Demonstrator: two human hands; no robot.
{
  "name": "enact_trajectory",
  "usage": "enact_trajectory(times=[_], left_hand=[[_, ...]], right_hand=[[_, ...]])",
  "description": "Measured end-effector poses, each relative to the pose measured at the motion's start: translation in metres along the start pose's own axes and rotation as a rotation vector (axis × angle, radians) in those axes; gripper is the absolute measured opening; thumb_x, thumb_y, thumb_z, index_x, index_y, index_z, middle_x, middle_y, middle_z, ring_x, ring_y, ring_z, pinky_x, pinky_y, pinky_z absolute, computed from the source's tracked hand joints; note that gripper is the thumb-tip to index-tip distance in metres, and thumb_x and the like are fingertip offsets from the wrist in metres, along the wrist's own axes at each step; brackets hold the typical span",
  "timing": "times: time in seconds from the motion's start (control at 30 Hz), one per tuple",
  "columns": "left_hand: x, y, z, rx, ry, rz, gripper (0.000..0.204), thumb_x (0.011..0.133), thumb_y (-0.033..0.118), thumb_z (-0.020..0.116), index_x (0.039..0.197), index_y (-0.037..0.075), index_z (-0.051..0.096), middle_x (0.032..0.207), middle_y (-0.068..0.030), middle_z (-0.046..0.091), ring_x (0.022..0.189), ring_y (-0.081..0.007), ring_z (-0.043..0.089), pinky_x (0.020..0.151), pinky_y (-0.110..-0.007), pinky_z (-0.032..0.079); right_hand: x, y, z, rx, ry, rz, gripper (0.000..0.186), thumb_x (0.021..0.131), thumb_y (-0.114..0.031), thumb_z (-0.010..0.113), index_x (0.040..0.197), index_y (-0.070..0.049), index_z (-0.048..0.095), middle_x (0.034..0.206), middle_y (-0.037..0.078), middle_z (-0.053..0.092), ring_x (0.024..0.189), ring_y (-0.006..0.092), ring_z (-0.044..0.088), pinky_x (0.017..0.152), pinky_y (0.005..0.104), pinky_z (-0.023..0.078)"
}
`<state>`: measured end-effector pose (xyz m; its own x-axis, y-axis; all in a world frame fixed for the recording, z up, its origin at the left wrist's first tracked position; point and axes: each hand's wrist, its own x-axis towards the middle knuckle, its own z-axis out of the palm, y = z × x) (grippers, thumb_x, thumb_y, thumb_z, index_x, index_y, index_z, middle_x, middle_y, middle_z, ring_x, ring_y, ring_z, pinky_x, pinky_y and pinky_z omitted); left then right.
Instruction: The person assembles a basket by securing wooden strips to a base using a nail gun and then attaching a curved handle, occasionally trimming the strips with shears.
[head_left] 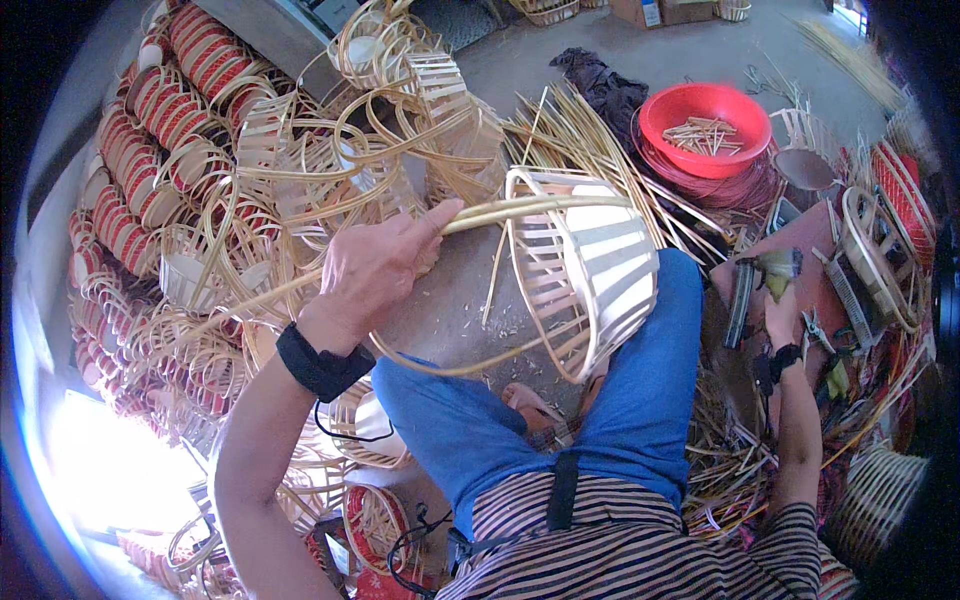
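Observation:
My left hand [375, 262] is closed on the bent cane handle [535, 208] of a basket. That basket [610, 270] has pale slats and a white inner wall; it lies tilted on its side against my right knee, its rim towards the left. The other part of the handle loops down below my left hand to the rim. Far to the right, my right hand [785, 315] reaches over a reddish board and is closed at an olive-and-dark object [778, 268], whose kind I cannot make out. Beside it are a dark ridged metal piece [740, 303] and pliers [817, 330].
Unfinished slatted baskets [370, 180] crowd the left, before stacked red-and-tan baskets [180, 120]. Cane strips [575, 135] lie ahead. A red basin [705, 125] holds short sticks. More baskets [880, 255] stand at the right edge, with cane scraps [725, 450] below my right arm.

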<state>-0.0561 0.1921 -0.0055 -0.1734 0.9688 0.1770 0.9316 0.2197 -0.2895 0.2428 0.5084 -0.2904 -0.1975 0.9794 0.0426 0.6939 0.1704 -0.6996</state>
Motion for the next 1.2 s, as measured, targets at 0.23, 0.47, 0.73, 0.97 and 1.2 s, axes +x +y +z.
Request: enact_trajectory(times=[0.23,0.47,0.73,0.97,1.2], left_hand=[[0.009,0.011,-0.014,0.009,0.08,-0.185,0.028,0.077,0.021,0.048,0.106,0.021,0.049,0.07,-0.0123,0.056,0.061,-0.0281,0.055,0.05,-0.036,0.042],[0.01,0.015,-0.008,-0.01,0.035,-0.274,0.023,0.082,0.026,0.039,0.102,0.017,0.045,0.063,-0.0093,0.056,0.06,-0.026,0.056,0.05,-0.038,0.043],[0.017,0.034,-0.013,-0.066,-0.034,-0.309,0.021,0.08,0.028,0.042,0.095,0.015,0.048,0.068,-0.0111,0.057,0.063,-0.0294,0.055,0.053,-0.039,0.043],[0.015,0.036,-0.011,-0.017,-0.073,-0.318,0.018,0.081,0.027,0.042,0.083,0.009,0.043,0.062,-0.0124,0.055,0.06,-0.0309,0.055,0.05,-0.041,0.042],[0.014,0.035,-0.009,-0.03,-0.013,-0.274,0.019,0.08,0.026,0.044,0.082,0.007,0.043,0.062,-0.0119,0.055,0.059,-0.0308,0.055,0.05,-0.04,0.042]], right_hand=[[-0.064,-0.086,-0.072,0.493,-0.214,-0.195,0.011,0.076,-0.01,0.051,0.082,-0.001,0.047,0.061,0.006,0.049,0.051,0.0153,0.047,0.046,0.0263,0.037],[-0.15,-0.178,-0.106,0.98,-0.642,-0.255,0.014,0.077,-0.016,0.051,0.07,-0.005,0.05,0.055,0.0,0.047,0.048,0.0091,0.046,0.047,0.0226,0.039],[-0.18,-0.236,-0.037,1.313,-0.856,-0.337,0.02,0.078,-0.006,0.047,0.097,-0.001,0.044,0.062,0.001,0.046,0.048,0.0062,0.039,0.046,0.0206,0.035],[-0.185,-0.239,-0.013,1.247,-0.866,-0.399,0.03,0.08,-0.006,0.044,0.11,-0.001,0.039,0.09,0.005,0.051,0.053,0.0044,0.04,0.049,0.0193,0.036],[-0.182,-0.241,-0.012,1.275,-0.892,-0.377,0.033,0.082,-0.008,0.044,0.113,-0.003,0.037,0.103,0.006,0.049,0.053,0.0037,0.038,0.049,0.0194,0.037]])
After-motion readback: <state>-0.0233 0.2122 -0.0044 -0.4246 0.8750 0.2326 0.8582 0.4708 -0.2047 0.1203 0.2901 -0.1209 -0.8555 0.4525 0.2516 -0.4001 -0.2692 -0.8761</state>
